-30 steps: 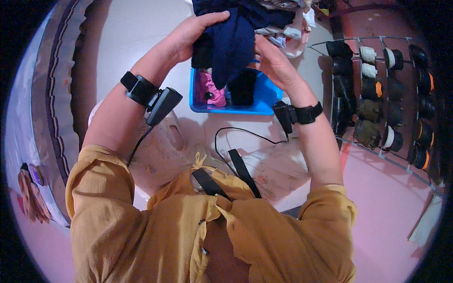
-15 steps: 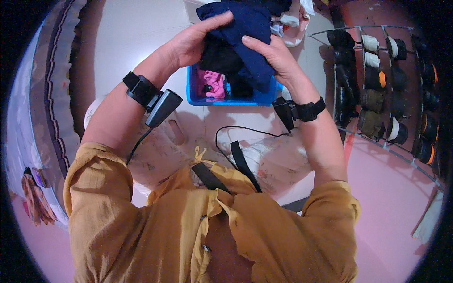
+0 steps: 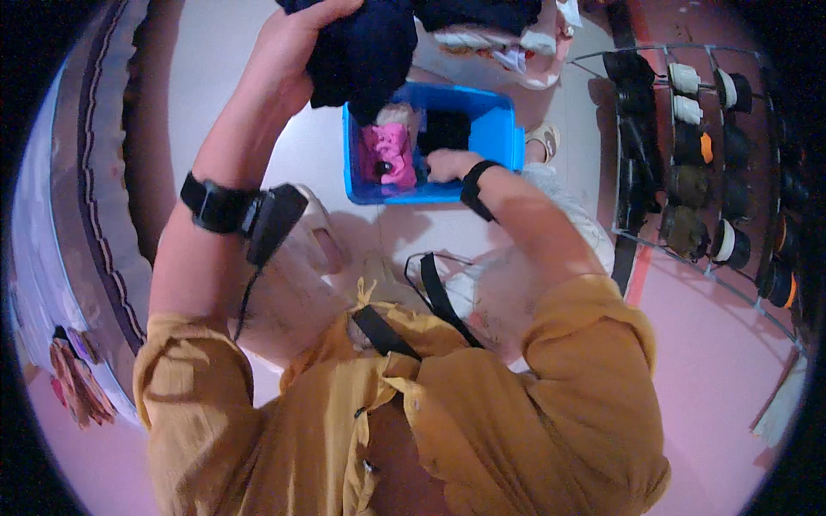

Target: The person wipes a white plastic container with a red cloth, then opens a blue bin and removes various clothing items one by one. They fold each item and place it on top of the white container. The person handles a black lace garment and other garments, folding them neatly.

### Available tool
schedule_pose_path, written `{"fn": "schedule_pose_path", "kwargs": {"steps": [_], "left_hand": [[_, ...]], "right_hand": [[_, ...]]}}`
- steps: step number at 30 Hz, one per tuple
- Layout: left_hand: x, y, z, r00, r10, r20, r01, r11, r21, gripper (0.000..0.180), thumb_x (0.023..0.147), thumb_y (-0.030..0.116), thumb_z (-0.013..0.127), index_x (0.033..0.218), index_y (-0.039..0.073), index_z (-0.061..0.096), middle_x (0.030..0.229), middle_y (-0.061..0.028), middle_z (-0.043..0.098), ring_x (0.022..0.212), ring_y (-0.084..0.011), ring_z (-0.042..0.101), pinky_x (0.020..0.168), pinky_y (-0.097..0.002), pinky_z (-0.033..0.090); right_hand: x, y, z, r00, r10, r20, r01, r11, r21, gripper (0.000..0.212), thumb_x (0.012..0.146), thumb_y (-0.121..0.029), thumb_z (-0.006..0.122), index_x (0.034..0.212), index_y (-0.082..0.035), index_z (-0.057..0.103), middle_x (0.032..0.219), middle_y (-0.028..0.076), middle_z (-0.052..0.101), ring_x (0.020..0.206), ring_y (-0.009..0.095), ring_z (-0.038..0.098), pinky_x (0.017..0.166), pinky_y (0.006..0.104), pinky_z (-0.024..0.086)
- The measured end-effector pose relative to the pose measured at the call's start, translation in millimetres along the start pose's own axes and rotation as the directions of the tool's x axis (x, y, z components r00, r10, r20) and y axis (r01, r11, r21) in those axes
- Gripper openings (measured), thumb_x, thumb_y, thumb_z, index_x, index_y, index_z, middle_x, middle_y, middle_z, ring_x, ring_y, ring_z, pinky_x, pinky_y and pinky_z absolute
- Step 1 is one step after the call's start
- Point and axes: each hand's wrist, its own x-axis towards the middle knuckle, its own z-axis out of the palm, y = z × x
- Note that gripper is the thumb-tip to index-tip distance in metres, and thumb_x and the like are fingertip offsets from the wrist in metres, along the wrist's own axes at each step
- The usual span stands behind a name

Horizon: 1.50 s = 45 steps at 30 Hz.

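Observation:
A dark navy cloth garment hangs bunched from my left hand, which grips it at the top edge, above the left rear corner of a blue plastic bin. My right hand reaches into the bin with its fingers curled together. Its fingertips are down beside a black cloth lying inside; whether they pinch any of it is hidden. Left of that hand, a crumpled pink cloth with a small dark round part fills the bin's left side. A beige piece lies behind the pink one.
Beyond the bin lies a heap of dark cloth and white cloth. A metal rack of shoes stands at the right. A patterned cloth edge runs along the left. A light sandal shows right of the bin.
The navy garment, held in both hands over the bin before, has moved left and up in my left hand alone. My right hand has let go of it and gone down into the bin.

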Motion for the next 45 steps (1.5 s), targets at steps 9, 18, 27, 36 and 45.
{"fn": "schedule_pose_path", "kwargs": {"steps": [9, 18, 27, 36, 45], "left_hand": [[7.0, 7.6, -3.4, 0.991, 0.125, -0.049, -0.122, 0.990, 0.068, 0.045, 0.082, 0.025, 0.075, 0.118, 0.001, 0.061, 0.109, -0.0136, 0.067, 0.098, -0.0258, 0.066, 0.092, -0.0380, 0.051], [7.5, 10.0, -3.0, 0.990, 0.130, -0.052, -0.127, 0.991, 0.048, 0.036, 0.086, 0.022, 0.070, 0.115, 0.003, 0.062, 0.105, -0.0082, 0.068, 0.092, -0.0197, 0.067, 0.082, -0.0327, 0.054], [-2.8, 28.6, 14.6, 0.994, 0.107, 0.009, -0.106, 0.993, -0.051, 0.031, 0.086, 0.016, 0.065, 0.112, -0.001, 0.062, 0.099, -0.0112, 0.069, 0.084, -0.0213, 0.068, 0.077, -0.0344, 0.055], [-8.8, 31.5, 16.8, 0.998, 0.055, -0.014, -0.056, 0.997, -0.053, 0.027, 0.087, 0.014, 0.064, 0.110, -0.001, 0.063, 0.099, -0.0112, 0.069, 0.084, -0.0217, 0.069, 0.076, -0.0344, 0.056], [-8.7, 29.9, 16.1, 1.000, 0.025, 0.019, -0.025, 0.999, -0.025, 0.024, 0.087, 0.014, 0.064, 0.106, -0.001, 0.064, 0.090, -0.0097, 0.069, 0.076, -0.0201, 0.068, 0.070, -0.0323, 0.056]], "right_hand": [[32.2, 12.3, 20.0, 0.986, -0.117, -0.115, 0.128, 0.988, 0.091, 0.056, 0.082, -0.020, 0.056, 0.137, -0.012, 0.048, 0.136, 0.018, 0.054, 0.123, 0.036, 0.053, 0.101, 0.0449, 0.045], [48.0, 7.3, 24.6, 0.986, -0.141, 0.086, 0.133, 0.986, 0.097, 0.053, 0.081, -0.041, 0.062, 0.120, -0.006, 0.064, 0.128, 0.020, 0.059, 0.114, 0.037, 0.058, 0.097, 0.0440, 0.047], [60.5, 4.9, 30.6, 0.984, -0.004, 0.175, -0.039, 0.971, 0.236, 0.034, 0.080, -0.036, 0.061, 0.096, -0.006, 0.066, 0.082, 0.004, 0.067, 0.070, 0.019, 0.061, 0.062, 0.0392, 0.049], [68.2, 10.2, 45.1, 0.990, -0.139, 0.019, 0.138, 0.990, 0.037, 0.046, 0.079, -0.035, 0.064, 0.116, -0.008, 0.066, 0.114, 0.012, 0.068, 0.100, 0.029, 0.065, 0.085, 0.0436, 0.051], [26.6, 7.6, 2.0, 0.953, -0.146, 0.265, 0.058, 0.948, 0.314, 0.029, 0.076, -0.025, 0.064, 0.099, -0.007, 0.068, 0.085, 0.006, 0.067, 0.071, 0.022, 0.061, 0.062, 0.0361, 0.049]]}}
